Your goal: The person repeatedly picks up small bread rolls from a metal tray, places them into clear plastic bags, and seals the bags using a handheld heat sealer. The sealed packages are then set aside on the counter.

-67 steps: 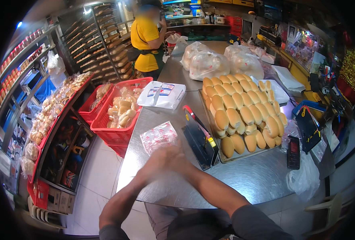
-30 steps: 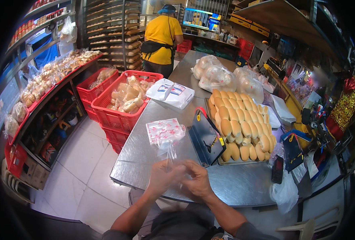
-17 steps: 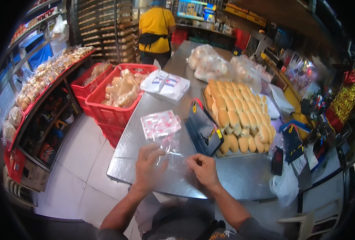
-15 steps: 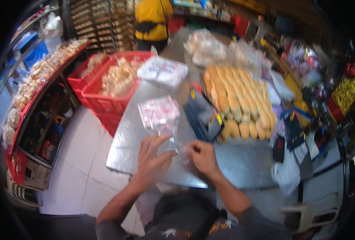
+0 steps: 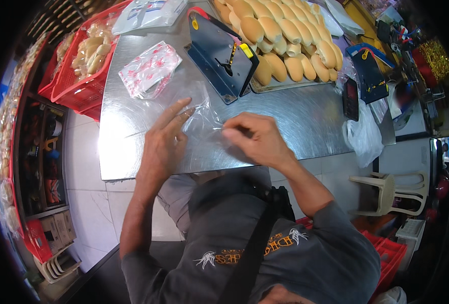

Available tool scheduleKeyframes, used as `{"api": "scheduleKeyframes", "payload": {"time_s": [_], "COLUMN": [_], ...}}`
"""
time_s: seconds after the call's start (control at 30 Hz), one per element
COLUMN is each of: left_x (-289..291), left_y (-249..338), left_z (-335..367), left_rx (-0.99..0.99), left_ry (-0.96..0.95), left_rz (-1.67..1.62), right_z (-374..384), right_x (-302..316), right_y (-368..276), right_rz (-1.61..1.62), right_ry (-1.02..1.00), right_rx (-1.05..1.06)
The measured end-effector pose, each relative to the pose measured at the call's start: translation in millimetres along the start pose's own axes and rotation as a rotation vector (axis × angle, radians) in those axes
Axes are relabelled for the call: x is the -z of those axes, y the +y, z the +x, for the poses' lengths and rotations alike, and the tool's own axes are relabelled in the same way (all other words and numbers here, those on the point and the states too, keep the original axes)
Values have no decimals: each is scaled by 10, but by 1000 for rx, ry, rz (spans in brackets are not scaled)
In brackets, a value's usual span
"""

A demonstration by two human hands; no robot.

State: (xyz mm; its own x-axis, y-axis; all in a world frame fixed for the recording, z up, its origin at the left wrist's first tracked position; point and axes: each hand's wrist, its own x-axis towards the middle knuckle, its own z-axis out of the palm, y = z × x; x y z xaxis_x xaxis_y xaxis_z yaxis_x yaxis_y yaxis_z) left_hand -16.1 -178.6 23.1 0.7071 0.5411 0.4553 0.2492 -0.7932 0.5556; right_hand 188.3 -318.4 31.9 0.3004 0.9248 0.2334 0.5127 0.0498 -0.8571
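A clear plastic bag lies on the steel table in front of me. My left hand rests at its left side, fingers stretched out and apart over the film. With thumb and fingers pinched together, my right hand grips the bag's right edge. Just beyond lies a stack of plastic bags printed in white and red. A dark blue bag-neck tape sealer with yellow parts stands past the clear bag, to the right of the stack. Behind it, elongated bread rolls are piled on a tray.
Red crates with bagged bread stand left of the steel table. A white package lies at the table's far left. On the right are a second blue sealer, a black phone-like device, a white plastic bag and a plastic chair.
My view has tilted down, so the table and hands look nearer and higher in the picture. The right hand keeps its pinch; the left fingers now reach out straighter along the clear bag.
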Motion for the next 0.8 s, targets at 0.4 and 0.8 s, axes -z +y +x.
{"api": "scheduleKeyframes", "payload": {"time_s": [0.4, 0.8], "left_x": [-293, -279], "left_y": [-71, -73], "left_z": [-128, -116], "left_rx": [89, 96], "left_ry": [63, 111], "left_rz": [-120, -137], "right_z": [787, 972], "right_x": [630, 908], "right_y": [1083, 1169], "right_rz": [-881, -809], "right_ry": [201, 53], "right_rx": [171, 362]}}
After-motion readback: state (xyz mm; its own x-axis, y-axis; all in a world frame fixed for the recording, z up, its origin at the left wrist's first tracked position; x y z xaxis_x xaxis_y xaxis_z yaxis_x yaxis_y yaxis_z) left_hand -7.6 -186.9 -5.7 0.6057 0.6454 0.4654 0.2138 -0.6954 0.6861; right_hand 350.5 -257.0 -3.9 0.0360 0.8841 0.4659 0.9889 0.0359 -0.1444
